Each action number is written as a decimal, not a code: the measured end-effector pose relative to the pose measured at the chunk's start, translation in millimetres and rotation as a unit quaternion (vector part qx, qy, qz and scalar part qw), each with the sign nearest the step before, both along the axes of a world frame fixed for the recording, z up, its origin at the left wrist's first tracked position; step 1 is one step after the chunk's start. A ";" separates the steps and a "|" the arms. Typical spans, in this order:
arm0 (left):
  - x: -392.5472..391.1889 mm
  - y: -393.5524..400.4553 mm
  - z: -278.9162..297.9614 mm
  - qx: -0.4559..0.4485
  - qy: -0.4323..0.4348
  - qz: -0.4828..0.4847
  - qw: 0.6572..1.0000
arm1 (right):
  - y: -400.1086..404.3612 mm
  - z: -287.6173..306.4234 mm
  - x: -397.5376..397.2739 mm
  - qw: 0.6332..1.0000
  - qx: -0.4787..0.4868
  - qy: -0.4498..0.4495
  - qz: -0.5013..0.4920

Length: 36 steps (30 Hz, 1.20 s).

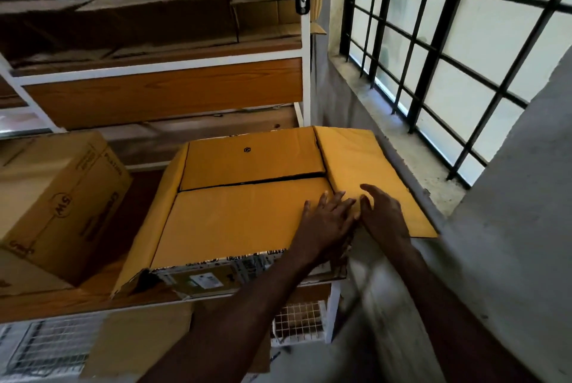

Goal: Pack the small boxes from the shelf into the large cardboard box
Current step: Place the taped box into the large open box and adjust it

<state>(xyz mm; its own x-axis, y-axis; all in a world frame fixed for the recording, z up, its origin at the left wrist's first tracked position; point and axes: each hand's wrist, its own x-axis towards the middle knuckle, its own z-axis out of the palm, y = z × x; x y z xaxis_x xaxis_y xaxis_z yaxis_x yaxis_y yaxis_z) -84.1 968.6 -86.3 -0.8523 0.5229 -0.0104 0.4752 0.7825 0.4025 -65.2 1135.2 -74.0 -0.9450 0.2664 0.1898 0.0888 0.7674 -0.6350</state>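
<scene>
Cardboard box [241, 215], flaps folded; left hand [325, 221] flat, fingers spread; right hand [383, 218] loose beside; contents hidden beneath fingers.

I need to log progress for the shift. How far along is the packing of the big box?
Late, it seems. The large cardboard box has its two long flaps folded down, so its contents are hidden. In hand: the left hand lies flat on the near flap, and the right hand rests on the right side flap, which stands out, unfolded. Left: folding both side flaps; no tape shows.
</scene>
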 end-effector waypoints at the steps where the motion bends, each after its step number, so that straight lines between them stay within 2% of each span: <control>1: -5.2 -13.4 1.9 0.012 0.005 0.023 1.000 | -11.4 11.6 -5.0 0.999 0.007 0.004 0.039; 4: -28.4 -75.3 7.7 0.001 0.031 0.098 0.995 | -51.4 35.5 -29.6 0.984 0.044 -0.033 0.171; 7: -52.0 -147.7 15.9 -0.039 0.027 0.173 0.984 | -94.9 44.9 -59.0 0.959 0.087 -0.068 0.262; 10: -65.3 -200.9 23.3 -0.067 -0.019 0.231 0.970 | -128.2 46.8 -83.0 0.940 0.115 -0.113 0.300; 14: -76.1 -236.4 21.7 -0.114 -0.041 0.243 0.962 | -153.1 36.5 -104.7 0.923 0.164 -0.143 0.319; 18: -81.4 -249.2 18.0 -0.137 -0.065 0.252 0.956 | -161.5 29.8 -116.5 0.919 0.177 -0.172 0.308; 22: -84.2 -248.4 34.1 -0.120 -0.049 0.239 0.962 | -164.7 43.6 -118.1 0.925 0.198 -0.158 0.284; 26: -86.0 -246.0 72.7 -0.127 0.010 0.212 0.969 | -168.8 76.8 -114.3 0.932 0.213 -0.123 0.265; 32: -65.7 -255.7 128.6 -0.075 0.162 0.168 0.969 | -190.4 147.8 -65.8 0.944 0.258 -0.061 0.197; 36: -21.4 -262.1 158.6 -0.018 0.226 0.131 0.965 | -201.3 185.0 -17.7 0.944 0.271 -0.022 0.188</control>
<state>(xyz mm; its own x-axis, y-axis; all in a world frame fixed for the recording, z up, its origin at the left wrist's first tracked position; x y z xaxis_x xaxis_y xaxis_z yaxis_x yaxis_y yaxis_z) -105.4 706.5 72.3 -0.8772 0.2941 0.3795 0.3791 0.9093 0.1717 -82.9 933.8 111.1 -0.9638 -0.2137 0.1597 -0.2366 0.9611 -0.1421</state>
